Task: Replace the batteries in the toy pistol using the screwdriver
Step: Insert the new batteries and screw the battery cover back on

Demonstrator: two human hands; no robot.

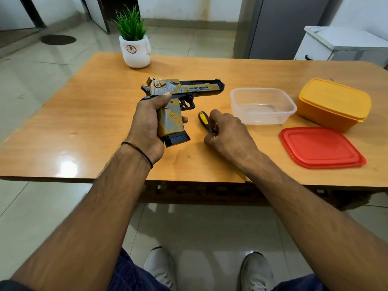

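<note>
- Two grips are busy over the worktop (84, 127), and the toy pistol (189, 89) between them is my marker for everything else.
- Left grip (147, 122): wrapped firmly round the pistol's handle, thumb up against the rear of the slide. The muzzle points to the person's right and the black magazine base points back toward them. I cannot tell whether the base touches the wood.
- Right grip (226, 131): just right of the pistol's handle, fingers curled round the screwdriver (204, 118). Its black-and-yellow end pokes out toward the trigger guard, and the tip is hidden under the hand.
- As I read it, the step is taking up the tool, since no battery cover looks open yet. Best to seat the handle in the palm, turn the pistol until its screw faces up, brace it on the wood, and set the tip square before twisting.
- Right of the pistol and nearer lies a red lid (321, 147).
- Right of the muzzle sits an open clear tub (262, 120), handy for a loose screw.
- Further right stands a closed orange box (333, 101).
- Behind the pistol, at the far edge, is a potted plant (134, 38).
</note>
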